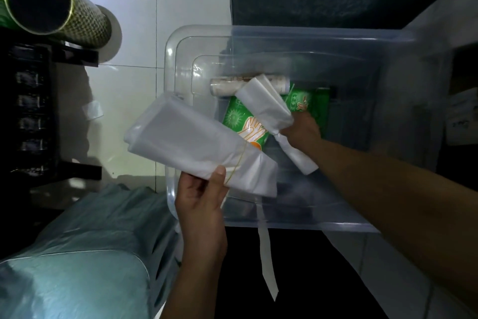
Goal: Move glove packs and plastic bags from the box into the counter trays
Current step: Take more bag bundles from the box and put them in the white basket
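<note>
The box [258,34] is clear, colourless plastic with a faint bluish cast. Inside it, the glove packs [238,114] are bright green, printed with a pale sunburst pattern, white lettering and an orange-and-white hand drawing. The larger bundle of plastic bags [181,143] is milky white and bound by a thin yellow rubber band [239,161]; the smaller bundle of bags [266,106] is the same cloudy white. A roll [227,84] in the box is whitish with brownish print. The floor [129,34] is glossy white tile. The tube [77,18] at upper left has a yellow-green woven check pattern. The cloth [77,254] at lower left is pale teal.
</note>
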{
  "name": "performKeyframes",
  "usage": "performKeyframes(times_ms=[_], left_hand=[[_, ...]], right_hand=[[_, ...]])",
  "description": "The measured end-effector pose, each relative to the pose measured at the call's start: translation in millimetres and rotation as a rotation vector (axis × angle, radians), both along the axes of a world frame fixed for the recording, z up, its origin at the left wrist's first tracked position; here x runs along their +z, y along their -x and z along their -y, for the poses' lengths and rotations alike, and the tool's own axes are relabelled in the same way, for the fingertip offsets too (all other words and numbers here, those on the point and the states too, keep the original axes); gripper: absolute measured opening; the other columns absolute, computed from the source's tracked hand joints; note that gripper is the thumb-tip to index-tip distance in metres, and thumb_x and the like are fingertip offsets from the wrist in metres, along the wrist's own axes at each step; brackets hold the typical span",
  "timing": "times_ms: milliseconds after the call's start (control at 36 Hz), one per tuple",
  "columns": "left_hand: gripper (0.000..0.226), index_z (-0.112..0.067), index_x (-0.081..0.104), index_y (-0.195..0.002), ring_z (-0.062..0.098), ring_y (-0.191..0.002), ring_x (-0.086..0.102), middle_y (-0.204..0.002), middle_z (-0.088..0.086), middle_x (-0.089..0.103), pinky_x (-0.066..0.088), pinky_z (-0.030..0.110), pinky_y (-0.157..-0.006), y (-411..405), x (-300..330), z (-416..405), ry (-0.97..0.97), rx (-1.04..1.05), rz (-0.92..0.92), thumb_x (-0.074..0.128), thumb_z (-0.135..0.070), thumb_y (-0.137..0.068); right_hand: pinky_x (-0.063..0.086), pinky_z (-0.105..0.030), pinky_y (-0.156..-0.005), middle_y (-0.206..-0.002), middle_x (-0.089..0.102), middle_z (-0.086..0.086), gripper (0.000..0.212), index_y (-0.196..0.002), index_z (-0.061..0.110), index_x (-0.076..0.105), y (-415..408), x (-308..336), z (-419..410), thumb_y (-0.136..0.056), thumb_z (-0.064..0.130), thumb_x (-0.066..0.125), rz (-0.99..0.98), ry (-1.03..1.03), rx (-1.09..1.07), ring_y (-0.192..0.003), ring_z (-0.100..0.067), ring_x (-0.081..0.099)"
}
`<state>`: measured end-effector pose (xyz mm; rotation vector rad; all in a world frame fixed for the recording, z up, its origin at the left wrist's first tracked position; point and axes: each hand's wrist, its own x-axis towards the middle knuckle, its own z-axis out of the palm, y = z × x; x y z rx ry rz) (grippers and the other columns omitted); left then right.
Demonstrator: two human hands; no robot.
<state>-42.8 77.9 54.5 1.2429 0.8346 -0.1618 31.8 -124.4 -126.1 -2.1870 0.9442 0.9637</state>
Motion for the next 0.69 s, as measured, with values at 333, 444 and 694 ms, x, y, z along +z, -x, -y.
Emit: performKeyframes(times_ms=[333,444,694], left_hand=[[0.037,-0.027,0.072,-0.106,0.015,-0.105,0.068,-0.114,0.001,0.073,0.056,0.024,-0.081,-25.3,108.5,0.9,-0.001,-0.029,0.140,0.060,0.003,-0.089],[0.029,-0.021,0.070,-0.106,0.016,-0.104,0.068,-0.110,0.002,0.074,0.056,0.026,-0.083,-37.5,140.9,9.2,0.004,-0.091,0.175,0.060,0.002,-0.091],[0.019,-0.024,0.072,-0.102,0.014,-0.099,0.070,-0.106,-0.001,0.075,0.057,0.024,-0.078,-68.8,174.5,26.3,0.073,-0.427,0.233,0.064,-0.010,-0.092]], right_hand=[[0.055,-0.039,-0.070,-0.087,0.072,-0.016,0.021,-0.093,0.011,0.075,25.8,128.1,33.8,-0.080,0.027,0.071,0.199,-0.056,-0.041,-0.083,-0.034,0.067],[0.053,-0.039,-0.069,-0.078,0.069,-0.006,0.008,-0.086,0.016,0.074,40.1,180.5,44.7,-0.078,0.016,0.075,0.320,-0.141,-0.331,-0.080,-0.029,0.067],[0.057,-0.050,-0.083,-0.101,0.072,-0.023,0.021,-0.095,0.003,0.073,81.1,277.6,57.7,-0.077,-0.007,0.072,0.425,-0.339,-0.799,-0.082,-0.031,0.067]])
